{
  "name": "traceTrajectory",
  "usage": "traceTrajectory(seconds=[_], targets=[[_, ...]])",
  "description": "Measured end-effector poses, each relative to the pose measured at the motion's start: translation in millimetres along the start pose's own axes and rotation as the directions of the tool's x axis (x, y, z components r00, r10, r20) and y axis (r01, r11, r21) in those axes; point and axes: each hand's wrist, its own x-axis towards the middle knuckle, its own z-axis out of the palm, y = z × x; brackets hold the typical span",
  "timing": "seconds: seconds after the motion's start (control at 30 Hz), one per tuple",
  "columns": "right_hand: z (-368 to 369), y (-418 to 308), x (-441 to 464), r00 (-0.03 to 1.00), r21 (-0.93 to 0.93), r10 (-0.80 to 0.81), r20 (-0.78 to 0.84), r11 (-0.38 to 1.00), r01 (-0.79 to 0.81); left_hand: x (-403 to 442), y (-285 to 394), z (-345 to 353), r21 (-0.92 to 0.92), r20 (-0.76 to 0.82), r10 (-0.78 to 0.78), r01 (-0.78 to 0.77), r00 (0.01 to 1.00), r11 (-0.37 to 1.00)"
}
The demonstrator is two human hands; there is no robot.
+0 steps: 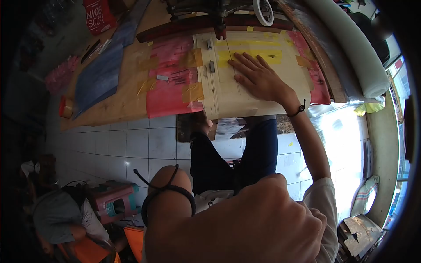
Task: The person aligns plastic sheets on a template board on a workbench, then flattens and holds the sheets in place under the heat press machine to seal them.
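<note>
On the desk (129, 87), a pink sheet (169, 101) lies left of the right hand (259, 79), then a small grey block (212, 66). The left hand (252, 223) is curled close to the camera; whether it grips anything, I cannot tell. The pale sheet (232, 95) lies directly under the right hand, whose fingers are apart, fingertips over a yellow band (274, 57).

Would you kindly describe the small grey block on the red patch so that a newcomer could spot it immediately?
On the brown tabletop, find the large red patch to the left of the right hand. The small grey block lies there. Unlike the two other blocks, upright in the picture nearer the hand, it lies sideways.
</note>
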Motion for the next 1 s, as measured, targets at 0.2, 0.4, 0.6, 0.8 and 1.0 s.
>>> traceTrajectory(seconds=[0.2,0.4,0.6,0.8,1.0], targets=[[3.3,8.6,37.2,0.999,0.081,0.039,0.028,0.996,-0.041,25.2,-7.2,-11.6,-0.14,0.43,0.273,-0.235,0.861,0.962],[4.2,6.3,73.9,0.99,0.081,0.126,0.066,0.988,-0.131,-18.4,-2.0,28.5,0.191,-0.074,0.125,-0.109,0.989,0.976],[25.6,17.0,96.2,0.984,0.032,0.175,0.036,0.984,-0.177,-45.8,0.9,21.4,0.219,-0.239,0.047,0.006,0.97,0.976],[15.3,6.4,94.8,0.975,0.071,0.22,0.032,0.973,-0.222,-60.2,-36.8,36.7,0.001,-0.594,0.219,-0.271,0.774,0.962],[24.0,2.0,106.1,0.962,-0.006,0.272,0.009,0.962,-0.272,-78.4,-33.1,94.9,-0.267,-0.873,0.034,-0.536,0.487,0.801]])
